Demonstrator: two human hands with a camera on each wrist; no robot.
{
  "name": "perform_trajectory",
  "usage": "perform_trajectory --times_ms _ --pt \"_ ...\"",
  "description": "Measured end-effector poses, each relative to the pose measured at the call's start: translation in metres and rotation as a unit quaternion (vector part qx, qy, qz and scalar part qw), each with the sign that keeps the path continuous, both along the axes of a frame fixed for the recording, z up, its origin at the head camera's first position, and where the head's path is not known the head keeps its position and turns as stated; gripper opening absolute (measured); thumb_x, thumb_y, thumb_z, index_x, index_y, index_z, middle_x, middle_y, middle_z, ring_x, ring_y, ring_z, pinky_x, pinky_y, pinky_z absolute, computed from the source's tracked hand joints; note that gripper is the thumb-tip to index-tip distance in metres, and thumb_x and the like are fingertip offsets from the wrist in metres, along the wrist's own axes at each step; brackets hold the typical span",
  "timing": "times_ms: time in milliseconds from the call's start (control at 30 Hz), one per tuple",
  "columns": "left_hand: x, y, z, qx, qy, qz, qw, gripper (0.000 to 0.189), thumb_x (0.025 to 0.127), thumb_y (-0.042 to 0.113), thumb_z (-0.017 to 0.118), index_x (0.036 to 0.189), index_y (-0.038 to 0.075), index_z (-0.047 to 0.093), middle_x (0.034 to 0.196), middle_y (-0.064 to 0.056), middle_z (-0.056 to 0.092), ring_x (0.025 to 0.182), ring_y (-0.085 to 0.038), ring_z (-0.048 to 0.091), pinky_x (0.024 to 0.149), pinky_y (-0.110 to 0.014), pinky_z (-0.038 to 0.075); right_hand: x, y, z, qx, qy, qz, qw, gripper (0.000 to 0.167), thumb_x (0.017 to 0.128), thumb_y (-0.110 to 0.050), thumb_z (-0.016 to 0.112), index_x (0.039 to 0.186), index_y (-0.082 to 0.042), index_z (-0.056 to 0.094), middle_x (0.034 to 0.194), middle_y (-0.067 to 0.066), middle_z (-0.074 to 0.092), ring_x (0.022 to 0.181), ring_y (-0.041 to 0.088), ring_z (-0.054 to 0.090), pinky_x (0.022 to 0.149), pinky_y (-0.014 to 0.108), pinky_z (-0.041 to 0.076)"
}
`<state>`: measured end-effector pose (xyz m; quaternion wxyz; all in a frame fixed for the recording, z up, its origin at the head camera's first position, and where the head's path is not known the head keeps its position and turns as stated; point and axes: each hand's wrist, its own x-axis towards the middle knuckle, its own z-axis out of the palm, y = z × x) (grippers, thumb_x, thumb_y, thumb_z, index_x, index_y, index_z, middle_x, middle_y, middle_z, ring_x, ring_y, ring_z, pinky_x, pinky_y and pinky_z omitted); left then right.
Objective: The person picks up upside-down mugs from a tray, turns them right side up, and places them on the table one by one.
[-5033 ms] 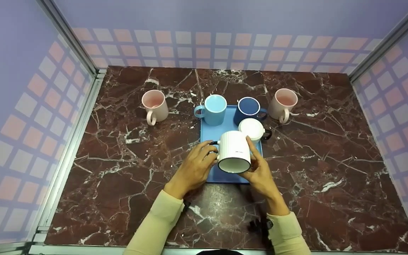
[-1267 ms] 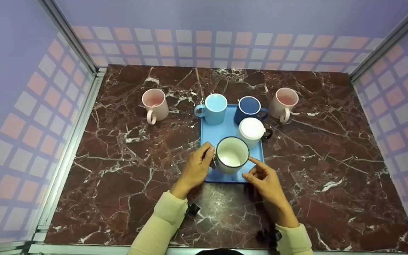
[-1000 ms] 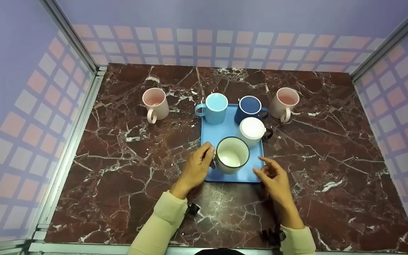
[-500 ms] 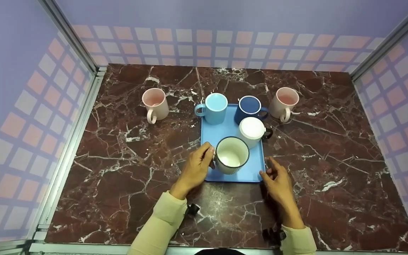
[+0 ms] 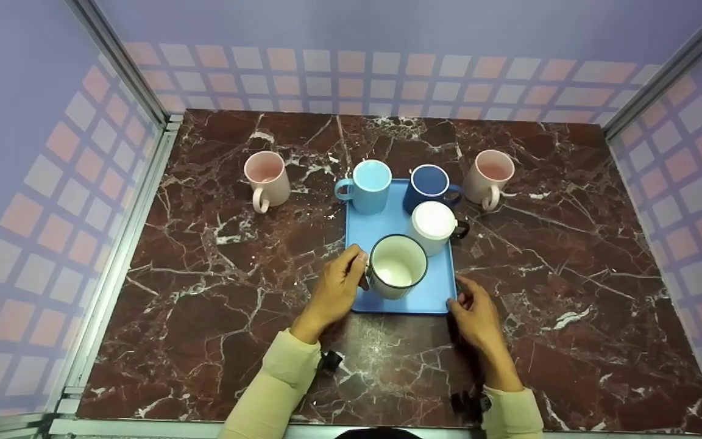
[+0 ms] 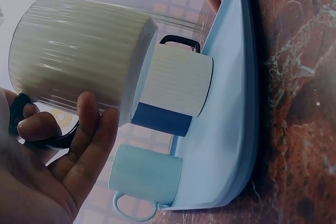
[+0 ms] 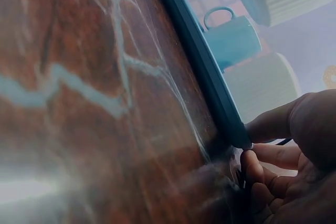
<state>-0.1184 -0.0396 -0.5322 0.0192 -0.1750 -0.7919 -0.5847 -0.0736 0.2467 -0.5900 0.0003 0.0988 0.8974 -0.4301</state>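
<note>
Ribbed white mug (image 5: 397, 268) hangs over the six o'clock part of the blue tray (image 5: 372, 235), mouth up, base clear of the surface. The left hand (image 5: 334, 289) holds it by the dark handle at nine o'clock, some fingers curled around the handle and others lying near the mug's wall. The right hand (image 5: 478, 318) pinches the tray's five o'clock corner, thumb and fingers nearly closed on the edge.

On the tray, a light blue mug (image 5: 370, 198) stands at eleven o'clock, a navy mug (image 5: 418, 201) at one, and an upside-down white mug (image 5: 433, 222) at two, its black handle toward three. Off the tray, pink mugs stand on the marbled tabletop (image 5: 570, 244) at ten (image 5: 275, 186) and two (image 5: 479, 186).
</note>
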Motion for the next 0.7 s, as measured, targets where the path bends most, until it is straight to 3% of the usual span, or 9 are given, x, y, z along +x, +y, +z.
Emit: perform_trajectory --times_ms 567,700 --pt "-0.0031 -0.0004 -0.0023 0.016 -0.013 -0.006 0.9998 0.029 0.112 0.020 0.045 0.089 0.005 0.056 0.070 -0.015 0.060 0.064 -0.021 0.063 0.059 -0.025 0.051 0.0007 -0.0018 -0.0051 0.006 0.028 -0.003 0.9996 0.053 0.089 -0.002 0.070 0.141 -0.006 0.061 0.090 0.009 0.058 0.076 0.014 0.051 0.070 0.024 0.040" --pt "-0.0046 -0.0011 -0.0027 0.036 -0.026 -0.003 0.9990 0.029 0.112 0.019 0.044 0.090 0.003 0.055 0.074 -0.017 0.060 0.066 -0.023 0.064 0.062 -0.040 0.058 0.0005 -0.0010 -0.0060 0.005 0.032 -0.002 0.9995 0.053 0.088 -0.001 0.069 0.141 -0.006 0.062 0.089 0.009 0.057 0.076 0.015 0.050 0.070 0.024 0.040"
